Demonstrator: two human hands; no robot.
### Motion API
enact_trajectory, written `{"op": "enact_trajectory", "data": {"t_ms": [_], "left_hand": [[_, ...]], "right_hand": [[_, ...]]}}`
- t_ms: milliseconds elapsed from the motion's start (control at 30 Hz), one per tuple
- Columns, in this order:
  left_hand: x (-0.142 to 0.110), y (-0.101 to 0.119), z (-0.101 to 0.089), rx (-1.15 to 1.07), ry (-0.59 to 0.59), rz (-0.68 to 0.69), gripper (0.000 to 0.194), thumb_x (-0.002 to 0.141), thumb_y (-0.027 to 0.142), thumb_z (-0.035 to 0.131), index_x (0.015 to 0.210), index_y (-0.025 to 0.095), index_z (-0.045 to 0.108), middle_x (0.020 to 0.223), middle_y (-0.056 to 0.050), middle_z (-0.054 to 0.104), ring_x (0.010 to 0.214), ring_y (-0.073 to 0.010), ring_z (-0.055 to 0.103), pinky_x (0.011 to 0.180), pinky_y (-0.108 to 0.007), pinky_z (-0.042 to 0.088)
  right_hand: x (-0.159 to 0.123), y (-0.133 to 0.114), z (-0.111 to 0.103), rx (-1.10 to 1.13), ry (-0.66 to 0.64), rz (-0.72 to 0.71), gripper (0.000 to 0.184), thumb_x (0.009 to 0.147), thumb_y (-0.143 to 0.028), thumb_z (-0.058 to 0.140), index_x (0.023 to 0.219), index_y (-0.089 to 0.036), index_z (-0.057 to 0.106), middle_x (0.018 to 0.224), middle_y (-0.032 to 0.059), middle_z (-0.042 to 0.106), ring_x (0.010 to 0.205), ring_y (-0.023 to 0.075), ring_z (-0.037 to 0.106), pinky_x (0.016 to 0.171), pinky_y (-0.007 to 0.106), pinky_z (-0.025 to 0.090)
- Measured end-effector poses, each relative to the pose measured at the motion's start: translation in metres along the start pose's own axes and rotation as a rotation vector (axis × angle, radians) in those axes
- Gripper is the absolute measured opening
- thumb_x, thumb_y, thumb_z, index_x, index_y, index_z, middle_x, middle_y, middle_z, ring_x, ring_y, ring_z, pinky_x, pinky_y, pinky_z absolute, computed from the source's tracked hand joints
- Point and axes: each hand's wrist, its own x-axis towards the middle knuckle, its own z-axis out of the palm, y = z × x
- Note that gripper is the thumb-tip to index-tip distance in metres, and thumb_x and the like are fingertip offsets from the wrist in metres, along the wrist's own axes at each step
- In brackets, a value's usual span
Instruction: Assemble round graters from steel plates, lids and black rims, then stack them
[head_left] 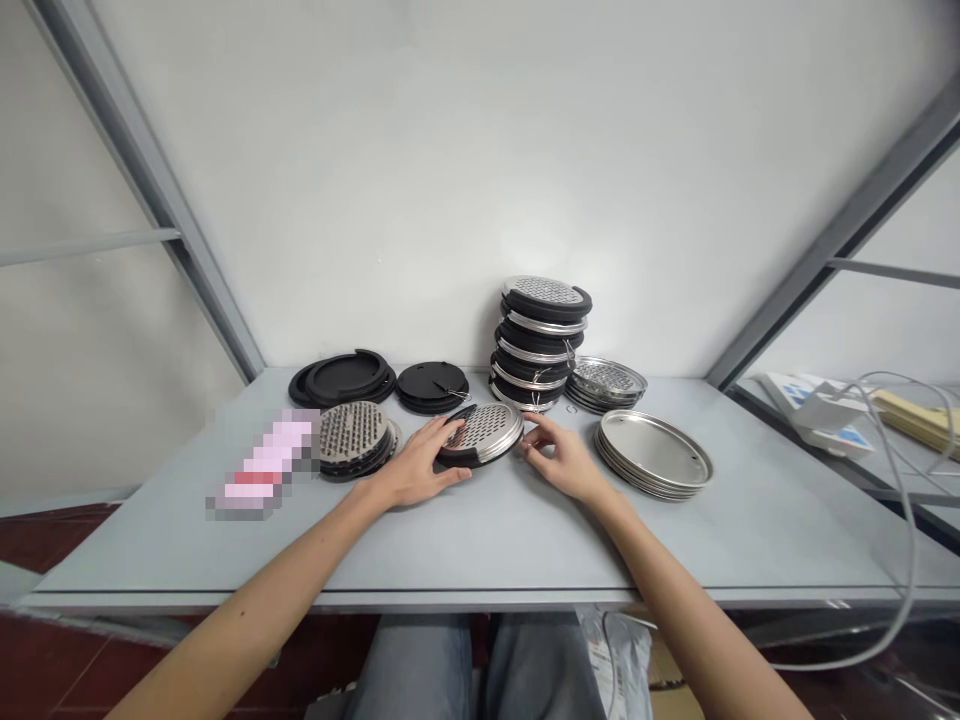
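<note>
Nearest, table (450, 560): its bare front strip leaves the forearms room to reach in.
Left hand (421, 468): spread open, fingers on the disc's black edge, thumb out along the near side, probably to steady it.
Right hand (559, 462): fingers bent at the opposite edge, apparently as a counter-stop; whether they pinch or merely touch, I cannot tell.
Disc (486, 428): on the table between the hands, holed metal face up, black edging around part of it, so both sides stay within reach.
Trays (654, 455): nested to the right, hollow side up, likely to save room.
Pink item (277, 455): far left, blurred beyond reading.
Textured plates (352, 435): piled left of the left hand, seemingly sorted by kind.
Clip (571, 408): loose beyond the right hand.
Black plates (431, 382): stacked flat, thin wire on top.
Metal plates (606, 378): piled beside the tower.
Black rims (343, 378): overlapping at back left.
Tower (540, 345): edged discs heaped high near the wall (450, 180), perhaps to spare table space.
</note>
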Motion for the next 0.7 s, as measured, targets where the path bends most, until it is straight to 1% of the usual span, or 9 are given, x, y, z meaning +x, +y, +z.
{"op": "enact_trajectory", "data": {"t_ms": [133, 267, 367, 467, 567, 700], "left_hand": [[-0.001, -0.001, 0.000, 0.083, 0.004, -0.030, 0.085, 0.081, 0.067, 0.053, 0.149, 0.024, 0.024, 0.156, -0.013, 0.020, 0.144, -0.0340, 0.011, 0.114, -0.054, 0.017], [-0.002, -0.001, 0.000, 0.132, -0.003, -0.038, 0.089, 0.078, 0.070, 0.054, 0.149, 0.025, 0.023, 0.156, -0.014, 0.017, 0.144, -0.0345, 0.009, 0.114, -0.054, 0.017], [-0.002, 0.000, 0.000, 0.161, -0.012, -0.039, 0.092, 0.076, 0.072, 0.055, 0.149, 0.025, 0.023, 0.157, -0.015, 0.012, 0.144, -0.0352, 0.006, 0.114, -0.054, 0.016], [-0.002, -0.001, 0.000, 0.189, -0.012, -0.018, 0.098, 0.070, 0.072, 0.061, 0.148, 0.025, 0.026, 0.158, -0.014, 0.007, 0.144, -0.0366, 0.004, 0.115, -0.054, 0.015], [-0.002, -0.002, 0.001, 0.193, 0.003, 0.009, 0.099, 0.067, 0.071, 0.066, 0.147, 0.026, 0.029, 0.158, -0.013, 0.009, 0.144, -0.0371, 0.005, 0.115, -0.054, 0.015], [-0.002, -0.002, 0.001, 0.199, 0.014, 0.020, 0.098, 0.068, 0.070, 0.066, 0.147, 0.026, 0.030, 0.158, -0.013, 0.010, 0.144, -0.0371, 0.005, 0.115, -0.054, 0.014]], "right_hand": [[0.000, -0.001, -0.002, -0.036, 0.011, 0.029, 0.046, 0.081, -0.024, 0.050, 0.126, -0.017, 0.048, 0.073, 0.0010, 0.065, 0.065, 0.0167, 0.061, 0.068, 0.032, 0.052], [0.000, 0.000, -0.006, -0.134, 0.023, 0.048, 0.044, 0.082, -0.026, 0.050, 0.125, -0.018, 0.050, 0.071, 0.0004, 0.065, 0.063, 0.0170, 0.060, 0.068, 0.033, 0.051], [0.001, 0.005, -0.008, -0.195, 0.041, 0.093, 0.044, 0.081, -0.028, 0.054, 0.123, -0.018, 0.052, 0.077, 0.0022, 0.068, 0.066, 0.0178, 0.062, 0.069, 0.034, 0.051], [0.001, 0.009, -0.009, -0.241, 0.023, 0.149, 0.037, 0.080, -0.029, 0.055, 0.117, -0.019, 0.057, 0.083, 0.0041, 0.071, 0.069, 0.0195, 0.065, 0.070, 0.035, 0.052], [0.001, 0.009, -0.010, -0.295, 0.012, 0.179, 0.033, 0.082, -0.028, 0.052, 0.113, -0.021, 0.061, 0.085, 0.0038, 0.073, 0.069, 0.0207, 0.067, 0.071, 0.036, 0.052], [0.000, 0.008, -0.010, -0.400, 0.061, 0.217, 0.029, 0.085, -0.032, 0.049, 0.109, -0.024, 0.064, 0.083, 0.0031, 0.074, 0.070, 0.0226, 0.068, 0.069, 0.036, 0.051]]}}
